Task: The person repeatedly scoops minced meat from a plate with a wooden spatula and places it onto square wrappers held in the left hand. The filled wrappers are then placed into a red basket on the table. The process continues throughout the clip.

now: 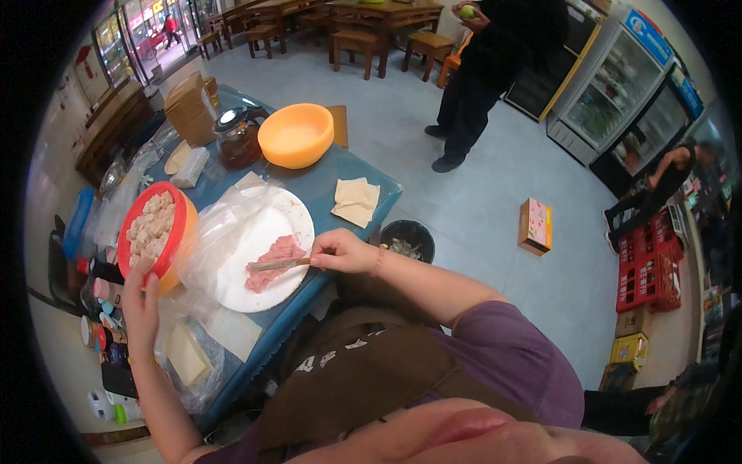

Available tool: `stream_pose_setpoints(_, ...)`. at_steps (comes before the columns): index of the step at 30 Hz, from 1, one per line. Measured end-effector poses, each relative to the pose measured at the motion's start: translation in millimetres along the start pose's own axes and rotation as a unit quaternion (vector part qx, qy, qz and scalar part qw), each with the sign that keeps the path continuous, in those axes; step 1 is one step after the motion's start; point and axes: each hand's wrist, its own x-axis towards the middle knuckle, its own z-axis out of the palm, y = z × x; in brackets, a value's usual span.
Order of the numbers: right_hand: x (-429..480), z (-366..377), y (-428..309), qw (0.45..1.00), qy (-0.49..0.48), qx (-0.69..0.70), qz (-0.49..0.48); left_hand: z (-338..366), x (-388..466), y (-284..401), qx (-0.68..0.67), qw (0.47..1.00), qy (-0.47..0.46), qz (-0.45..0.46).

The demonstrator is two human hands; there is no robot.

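My right hand (342,250) grips a flat stick-like spreader (278,264) by its end. The spreader's blade lies over pink minced meat (284,248) on a round white plate (293,203). My left hand (142,310) is at the near rim of a red basin (123,243), fingers apart; its fingertips partly overlap the contents. Folded wontons (152,229) are heaped in that basin, which sits in a yellow-orange one (188,223). Clear plastic film (217,226) covers the plate's left part. A stack of pale wrappers (186,355) lies in a plastic bag near my left forearm.
On the blue-covered table (362,174) stand an orange bowl (295,136), a glass teapot (237,139) and a cardboard box (188,110). Several jars (107,290) line the left side. A bin (408,240) stands beside the table. A person in black (481,75) stands beyond it.
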Motion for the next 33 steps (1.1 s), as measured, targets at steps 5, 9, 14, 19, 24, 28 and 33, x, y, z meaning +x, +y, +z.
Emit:
stream_pose_setpoints(5, 2, 2, -2, 0.996, -0.021, 0.069, 0.052, 1, -92, 26, 0.212, 0.977, 0.007, 0.017)
stream_pose_setpoints(9, -2, 2, -4, 0.990, -0.025, 0.130, 0.056, 27, -138, 8, 0.289, 0.956, 0.038, 0.012)
stream_pose_setpoints(14, -1, -1, -9, 0.986, -0.029, 0.138, 0.083, 39, -157, -13, 0.299, 0.953, -0.044, -0.036)
stream_pose_setpoints(19, -1, 1, -6, 0.987, -0.022, 0.131, 0.091, 28, -150, -5, 0.252, 0.965, -0.056, -0.037)
stream_pose_setpoints(24, 1, 3, -8, 0.984, -0.016, 0.144, 0.100, 17, -148, -4, 0.216, 0.974, -0.067, -0.034)
stream_pose_setpoints(28, 0, 1, -7, 0.987, -0.014, 0.125, 0.105, 7, -126, 29, 0.185, 0.967, -0.134, -0.114)
stream_pose_setpoints(33, 1, 0, -9, 0.985, -0.009, 0.122, 0.124, 17, -135, 17, 0.220, 0.968, -0.106, -0.048)
